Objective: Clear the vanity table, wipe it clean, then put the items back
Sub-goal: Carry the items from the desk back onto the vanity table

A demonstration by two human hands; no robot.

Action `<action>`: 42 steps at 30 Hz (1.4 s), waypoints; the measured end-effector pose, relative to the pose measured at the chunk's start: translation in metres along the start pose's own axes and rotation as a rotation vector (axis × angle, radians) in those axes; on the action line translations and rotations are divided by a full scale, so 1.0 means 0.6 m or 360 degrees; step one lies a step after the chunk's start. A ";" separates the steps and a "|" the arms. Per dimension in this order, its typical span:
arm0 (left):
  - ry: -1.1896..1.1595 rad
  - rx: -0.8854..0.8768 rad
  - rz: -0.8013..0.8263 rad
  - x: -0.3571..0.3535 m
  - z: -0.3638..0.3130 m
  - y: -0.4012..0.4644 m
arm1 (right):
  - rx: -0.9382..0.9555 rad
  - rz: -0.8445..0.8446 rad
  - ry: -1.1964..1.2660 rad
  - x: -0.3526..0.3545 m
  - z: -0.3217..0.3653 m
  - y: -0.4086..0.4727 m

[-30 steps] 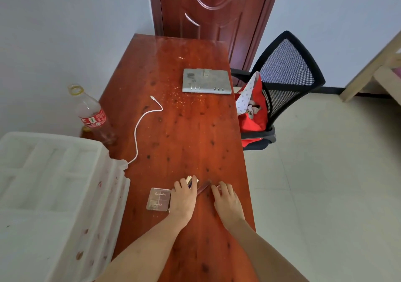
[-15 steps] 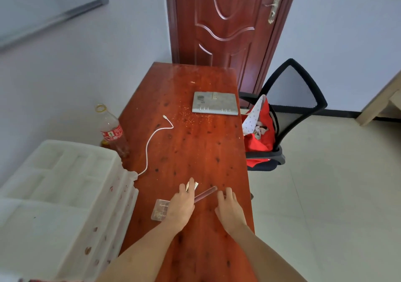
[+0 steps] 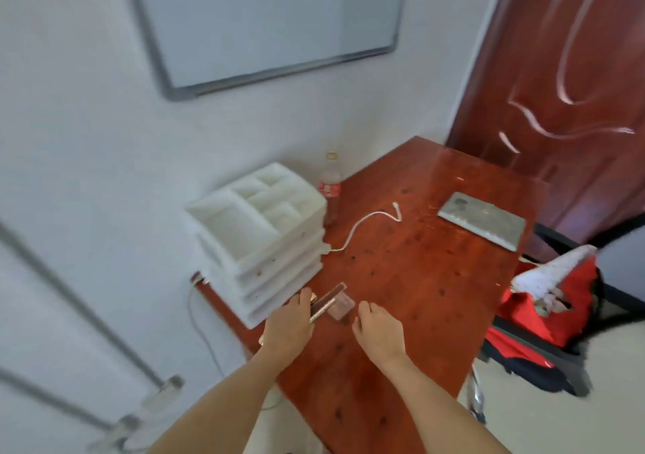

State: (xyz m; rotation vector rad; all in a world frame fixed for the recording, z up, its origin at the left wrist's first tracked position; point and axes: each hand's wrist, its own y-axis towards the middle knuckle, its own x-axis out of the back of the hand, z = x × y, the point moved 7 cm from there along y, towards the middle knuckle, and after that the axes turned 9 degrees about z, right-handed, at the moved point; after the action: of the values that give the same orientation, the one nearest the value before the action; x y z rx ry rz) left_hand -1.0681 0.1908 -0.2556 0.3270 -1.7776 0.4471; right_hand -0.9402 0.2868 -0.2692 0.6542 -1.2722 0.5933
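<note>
**Small cosmetics being gathered from the near end of the table**

The clearing step is judged to be in hand: nothing has yet been wiped, and several things are still spread over the vanity table point(image 3: 436, 272). The left hand point(image 3: 288, 324) is laid over a slim, stick-like cosmetic point(image 3: 326, 305), whose far end projects past the fingers; a small gold-coloured piece is glimpsed at the fingertips. Whether the fingers are curled round the stick or merely pressed on it cannot be told, since only the back of the hand is shown and the frame is blurred by motion. The right hand point(image 3: 378, 329) is held just beside it, fingers loosely bent, with nothing seen in it. Between the two hands, partly under the stick, a small flat palette point(image 3: 342, 307) is lying on the wood.

A white drawer organiser point(image 3: 258, 230) stands at the table's left edge, just beside the left hand, its top compartments apparently unfilled (a likely place for the small items, though that is only a guess). Farther off are seen a white cable point(image 3: 363, 225), a plastic bottle point(image 3: 330, 188) behind the organiser, and a grey flat device point(image 3: 483, 219) near the door end.

For the next move, a firm hold on the stick is called for, the palette to be collected by the free hand, and both to be carried clear of the surface
</note>
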 end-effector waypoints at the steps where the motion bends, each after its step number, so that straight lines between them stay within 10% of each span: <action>1: -0.0042 0.0088 -0.0017 0.005 0.024 -0.026 | 0.0088 -0.0011 0.0016 0.003 0.030 0.003; 18: -0.0251 0.1738 -0.0448 0.066 0.451 -0.754 | 0.1693 0.0142 0.0276 -0.020 0.786 -0.282; 42: -0.0535 0.3227 -0.0879 -0.046 0.668 -1.618 | 0.3145 0.0568 0.0172 -0.105 1.502 -0.984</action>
State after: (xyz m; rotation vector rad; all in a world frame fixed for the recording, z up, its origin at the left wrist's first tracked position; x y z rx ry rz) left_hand -0.9736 -0.8554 -0.2445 2.2517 -0.7689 1.6939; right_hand -1.1234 -0.7765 -0.2493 1.9047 -0.2835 2.1595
